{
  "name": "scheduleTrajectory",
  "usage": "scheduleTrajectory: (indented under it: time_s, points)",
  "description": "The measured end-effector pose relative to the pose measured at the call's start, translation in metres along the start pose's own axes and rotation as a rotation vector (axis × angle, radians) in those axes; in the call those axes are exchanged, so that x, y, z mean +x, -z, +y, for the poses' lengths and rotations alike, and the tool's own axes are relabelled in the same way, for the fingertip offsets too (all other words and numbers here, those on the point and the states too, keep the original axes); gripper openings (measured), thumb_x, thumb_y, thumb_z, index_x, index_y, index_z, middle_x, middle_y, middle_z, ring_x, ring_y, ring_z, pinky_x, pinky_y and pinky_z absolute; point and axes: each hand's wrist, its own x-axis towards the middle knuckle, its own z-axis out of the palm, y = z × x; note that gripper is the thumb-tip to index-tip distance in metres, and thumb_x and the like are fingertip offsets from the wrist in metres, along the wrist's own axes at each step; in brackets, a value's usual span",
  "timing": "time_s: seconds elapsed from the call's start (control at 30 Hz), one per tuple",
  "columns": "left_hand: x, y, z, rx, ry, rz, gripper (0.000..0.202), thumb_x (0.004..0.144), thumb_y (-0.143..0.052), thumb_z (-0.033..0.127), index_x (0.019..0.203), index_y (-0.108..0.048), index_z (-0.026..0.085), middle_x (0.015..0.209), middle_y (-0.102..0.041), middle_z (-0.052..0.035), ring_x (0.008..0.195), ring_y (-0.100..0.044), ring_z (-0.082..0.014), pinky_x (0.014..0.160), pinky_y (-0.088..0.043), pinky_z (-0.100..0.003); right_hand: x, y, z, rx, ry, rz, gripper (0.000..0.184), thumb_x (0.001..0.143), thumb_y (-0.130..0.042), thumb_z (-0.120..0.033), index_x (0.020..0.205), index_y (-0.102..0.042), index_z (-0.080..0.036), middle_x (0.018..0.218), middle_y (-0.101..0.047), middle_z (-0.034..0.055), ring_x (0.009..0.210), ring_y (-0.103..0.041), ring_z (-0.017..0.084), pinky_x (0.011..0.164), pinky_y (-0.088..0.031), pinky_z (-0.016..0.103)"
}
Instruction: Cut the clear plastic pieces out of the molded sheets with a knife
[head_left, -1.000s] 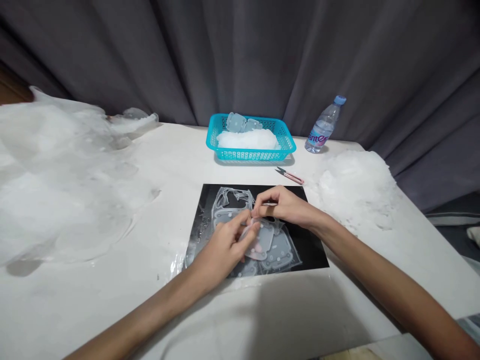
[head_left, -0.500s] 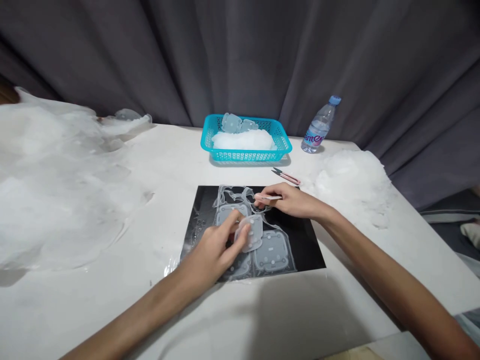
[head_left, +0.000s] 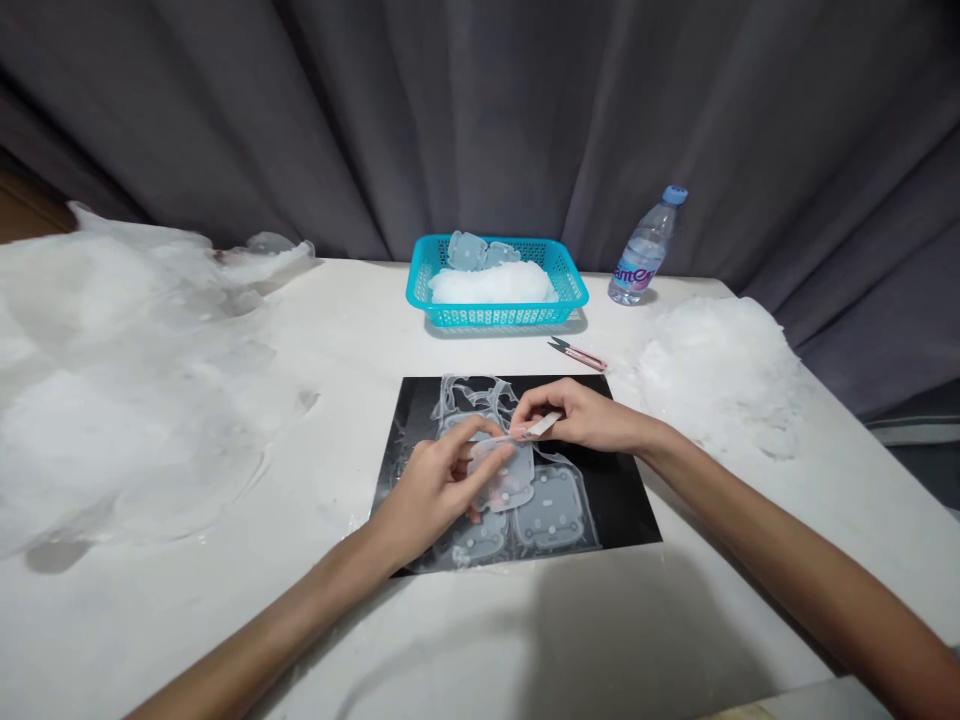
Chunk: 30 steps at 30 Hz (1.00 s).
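My left hand (head_left: pixel 442 480) is closed on a translucent square silicone-like piece (head_left: pixel 506 482) with rounded corners and small holes, lifted above a black mat (head_left: pixel 626 510). In my right hand (head_left: pixel 570 415) is a slim, flat, pale tool (head_left: pixel 545 425). The right fingertips meet the upper edge of the held piece; the tool's tip is hidden there. Under my hands lies a translucent sheet with a similar square piece (head_left: pixel 551 508) at the lower right and a cut-out lattice (head_left: pixel 472 392) at the top. My left hand covers part of it.
A blue basket (head_left: pixel 499 318) with translucent pieces and a white mass stands at the back. Beside it is a water bottle (head_left: pixel 643 255). Thread snips (head_left: pixel 577 354) lie behind the mat. White translucent heaps (head_left: pixel 120 390) fill the left, and another pile (head_left: pixel 720 365) sits at right.
My right hand has come down and closer to my left, bringing the tool to the upper edge of the held piece. That piece has turned and now shows more of its face.
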Motion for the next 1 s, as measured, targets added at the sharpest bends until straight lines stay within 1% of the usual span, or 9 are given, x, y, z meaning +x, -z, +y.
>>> scheduleTrajectory:
  time_s: [0.13,0.27,0.4,0.47,0.53,0.6,0.7,0.87,1.0]
  points:
    - [-0.004,-0.001,0.001,0.160,-0.092,0.042,0.026,0.105,-0.055,0.048,0.102,-0.062,0.023,0.053,-0.054,0.0105,0.042,-0.061,-0.0123,0.047,-0.045,-0.021,-0.001,-0.001,-0.003,-0.024,-0.021,-0.018,0.024,0.086,-0.075,-0.038,0.087,-0.072,-0.014,0.082,-0.067,0.0012,0.078,-0.058,0.015,0.076,-0.045,0.028]
    - [-0.008,-0.008,0.004,0.474,-0.373,0.136,0.022,0.109,-0.048,0.031,0.094,-0.061,0.021,0.073,-0.065,0.0028,0.063,-0.065,-0.0145,0.061,-0.049,-0.025,-0.004,-0.010,-0.006,-0.217,-0.020,0.021,0.008,0.090,-0.066,-0.023,0.088,-0.068,-0.016,0.083,-0.067,0.0009,0.076,-0.058,0.015,0.072,-0.042,0.026]
    - [-0.013,-0.024,0.003,0.817,-0.792,0.140,0.023,0.106,-0.041,0.011,0.104,-0.063,0.017,0.088,-0.070,-0.0064,0.080,-0.068,-0.0214,0.074,-0.053,-0.032,0.000,-0.020,-0.001,-0.636,-0.078,0.256,0.011,0.094,-0.057,-0.011,0.088,-0.064,-0.018,0.090,-0.070,0.0028,0.085,-0.062,0.017,0.074,-0.039,0.027]
    - [-0.016,-0.028,0.002,0.833,-0.856,0.128,0.022,0.105,-0.044,0.008,0.108,-0.063,0.017,0.088,-0.070,-0.0062,0.083,-0.068,-0.0217,0.078,-0.053,-0.033,0.005,-0.019,0.003,-0.739,-0.099,0.366,0.015,0.095,-0.053,-0.007,0.089,-0.062,-0.017,0.096,-0.071,0.0059,0.091,-0.063,0.020,0.077,-0.038,0.029]
    - [-0.019,-0.025,0.002,0.650,-0.718,0.102,0.017,0.106,-0.047,0.013,0.110,-0.062,0.020,0.090,-0.070,-0.0044,0.084,-0.068,-0.0195,0.079,-0.052,-0.031,0.007,-0.011,0.006,-0.752,-0.106,0.417,0.015,0.096,-0.053,-0.007,0.090,-0.062,-0.017,0.097,-0.071,0.0075,0.093,-0.062,0.021,0.079,-0.037,0.031]
    - [-0.018,-0.017,0.002,0.387,-0.458,0.084,0.013,0.109,-0.049,0.023,0.110,-0.062,0.022,0.094,-0.071,-0.0021,0.084,-0.069,-0.0170,0.078,-0.052,-0.028,0.006,-0.001,0.005,-0.751,-0.088,0.460,0.011,0.098,-0.058,-0.013,0.089,-0.063,-0.017,0.096,-0.072,0.0069,0.094,-0.062,0.021,0.081,-0.038,0.031]
    - [-0.013,-0.001,0.003,0.101,-0.200,0.107,0.016,0.108,-0.054,0.036,0.107,-0.063,0.023,0.096,-0.073,-0.0001,0.086,-0.070,-0.0159,0.077,-0.052,-0.027,-0.004,0.010,-0.006,-0.624,0.037,0.502,0.012,0.101,-0.061,-0.026,0.096,-0.068,-0.018,0.100,-0.071,0.0049,0.089,-0.061,0.018,0.081,-0.041,0.030]
    - [-0.012,0.004,0.003,0.000,-0.187,0.128,0.019,0.105,-0.059,0.039,0.105,-0.065,0.021,0.094,-0.074,-0.0005,0.085,-0.071,-0.0162,0.077,-0.051,-0.028,-0.022,0.002,-0.033,-0.347,0.134,0.160,0.023,0.093,-0.076,-0.040,0.106,-0.074,-0.021,0.095,-0.070,0.0022,0.079,-0.057,0.015,0.074,-0.046,0.028]
    - [-0.017,-0.001,0.004,-0.006,-0.211,0.142,0.016,0.105,-0.059,0.036,0.107,-0.066,0.022,0.101,-0.076,-0.0014,0.093,-0.073,-0.0171,0.083,-0.055,-0.029,-0.025,-0.008,-0.043,-0.352,0.240,0.063,0.018,0.096,-0.074,-0.038,0.097,-0.076,-0.021,0.091,-0.071,0.0032,0.079,-0.057,0.016,0.076,-0.048,0.030]
